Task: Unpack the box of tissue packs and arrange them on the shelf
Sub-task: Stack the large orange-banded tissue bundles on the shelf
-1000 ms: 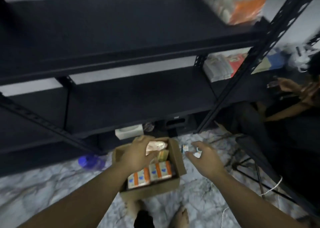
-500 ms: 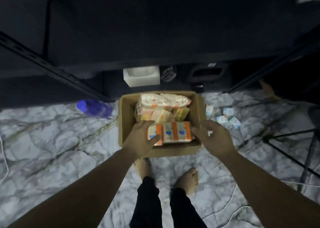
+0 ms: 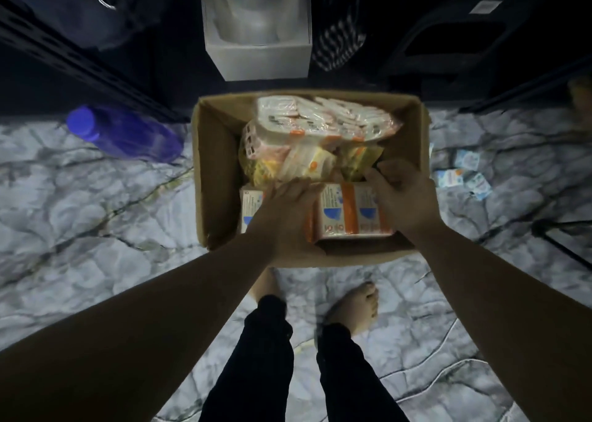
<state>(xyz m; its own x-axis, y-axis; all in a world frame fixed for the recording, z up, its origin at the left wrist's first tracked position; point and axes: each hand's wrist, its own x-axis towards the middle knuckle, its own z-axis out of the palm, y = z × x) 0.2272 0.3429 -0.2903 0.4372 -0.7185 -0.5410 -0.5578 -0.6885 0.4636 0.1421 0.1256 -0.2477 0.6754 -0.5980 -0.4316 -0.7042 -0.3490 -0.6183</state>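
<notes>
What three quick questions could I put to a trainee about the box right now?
1. True or false: the cardboard box sits on a shelf.
2. Which lies left of the box? A) purple bottle B) white bin C) loose packets
3. Fill in: both hands reach for the orange-and-white tissue packs at the box's ____ end.

Key: 1 false, it sits on the floor. 2 A. 3 near; the left hand and right hand are both there.

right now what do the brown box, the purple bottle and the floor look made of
Open brown box: plain matte cardboard, going by its folded flaps and raw tan walls. Purple bottle lying on the floor: likely translucent plastic, since light glows through it. Grey-white veined floor: looks like polished marble or marble-look tile.
</notes>
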